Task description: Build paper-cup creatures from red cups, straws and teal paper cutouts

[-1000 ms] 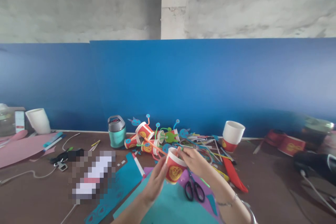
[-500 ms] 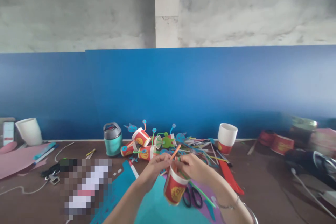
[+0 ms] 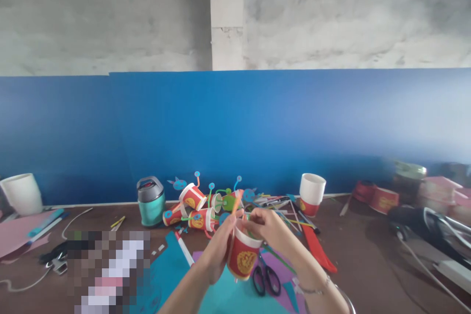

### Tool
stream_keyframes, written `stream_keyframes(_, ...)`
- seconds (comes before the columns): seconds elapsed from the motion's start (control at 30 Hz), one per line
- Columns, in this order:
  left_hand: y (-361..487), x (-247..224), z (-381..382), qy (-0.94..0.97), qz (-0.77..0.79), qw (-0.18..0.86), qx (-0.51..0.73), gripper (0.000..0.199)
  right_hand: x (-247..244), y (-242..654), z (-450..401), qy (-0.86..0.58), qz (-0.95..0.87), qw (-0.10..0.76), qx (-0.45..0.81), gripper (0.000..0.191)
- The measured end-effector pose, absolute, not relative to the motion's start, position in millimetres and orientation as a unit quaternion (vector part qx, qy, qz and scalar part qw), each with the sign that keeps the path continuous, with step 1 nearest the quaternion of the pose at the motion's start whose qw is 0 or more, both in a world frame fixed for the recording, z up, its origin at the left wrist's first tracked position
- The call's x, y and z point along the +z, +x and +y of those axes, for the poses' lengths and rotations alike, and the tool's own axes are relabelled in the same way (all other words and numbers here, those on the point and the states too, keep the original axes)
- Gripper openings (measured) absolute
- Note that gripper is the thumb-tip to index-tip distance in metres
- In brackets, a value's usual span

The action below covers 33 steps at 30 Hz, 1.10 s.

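A red paper cup [image 3: 243,258] with a white rim and yellow print hangs tilted over the teal paper [image 3: 224,294]. My left hand [image 3: 220,250] is wrapped round the cup's left side, with an orange straw [image 3: 237,203] rising by its fingertips. At the cup's mouth, my right hand [image 3: 262,223] has its fingers pinched together; what lies between them is too small to make out. Black-handled scissors [image 3: 266,280] lie on purple paper just right of the cup.
Behind my hands are several decorated cups [image 3: 200,218] and a pile of straws and pens. A teal flask [image 3: 151,206] stands left of them, stacked cups [image 3: 312,195] and a red strip [image 3: 319,250] to the right. Cables lie at both sides.
My left hand has moved from the cup's rim down round its side. The cup is turned more upright. The view has shifted slightly to the right.
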<state>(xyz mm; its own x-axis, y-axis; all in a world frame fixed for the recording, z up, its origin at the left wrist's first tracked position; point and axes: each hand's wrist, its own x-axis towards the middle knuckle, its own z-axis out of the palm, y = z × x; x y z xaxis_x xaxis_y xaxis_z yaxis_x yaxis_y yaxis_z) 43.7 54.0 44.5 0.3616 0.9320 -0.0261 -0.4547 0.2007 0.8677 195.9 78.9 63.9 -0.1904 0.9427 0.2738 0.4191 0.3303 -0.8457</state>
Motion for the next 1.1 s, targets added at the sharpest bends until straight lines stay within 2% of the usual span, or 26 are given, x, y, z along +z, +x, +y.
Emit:
stream_keyframes(0.17, 47, 45, 54, 0.383, 0.308, 0.72, 0.49, 0.049, 66, 198, 82, -0.481, -0.677, 0.425, 0.36, 0.04)
stream_keyframes(0.3, 42, 49, 60, 0.264, 0.33, 0.709, 0.565, 0.048, 69, 211, 89, -0.472, -0.604, 0.499, 0.403, 0.039)
stream_keyframes(0.4, 37, 55, 63, 0.172, 0.323, 0.69, 0.625, 0.042, 71, 217, 91, -0.445, -0.473, 0.555, 0.52, 0.039)
stream_keyframes(0.53, 36, 60, 62, 0.132, 0.29, 0.685, 0.655, 0.038, 75, 206, 83, -0.35, -0.429, 0.539, 0.635, 0.035)
stream_keyframes(0.63, 39, 58, 60, 0.154, 0.295, 0.695, 0.637, 0.042, 75, 192, 74, -0.344, -0.464, 0.53, 0.621, 0.031)
stream_keyframes(0.8, 42, 53, 59, 0.205, 0.281, 0.719, 0.601, 0.047, 71, 179, 71, -0.365, -0.435, 0.55, 0.613, 0.041)
stream_keyframes(0.97, 44, 52, 56, 0.265, 0.287, 0.737, 0.552, 0.054, 68, 180, 72, -0.39, -0.477, 0.505, 0.605, 0.051)
stream_keyframes(1.1, 44, 52, 56, 0.277, 0.293, 0.723, 0.561, 0.056, 70, 182, 71, -0.427, -0.516, 0.503, 0.546, 0.053)
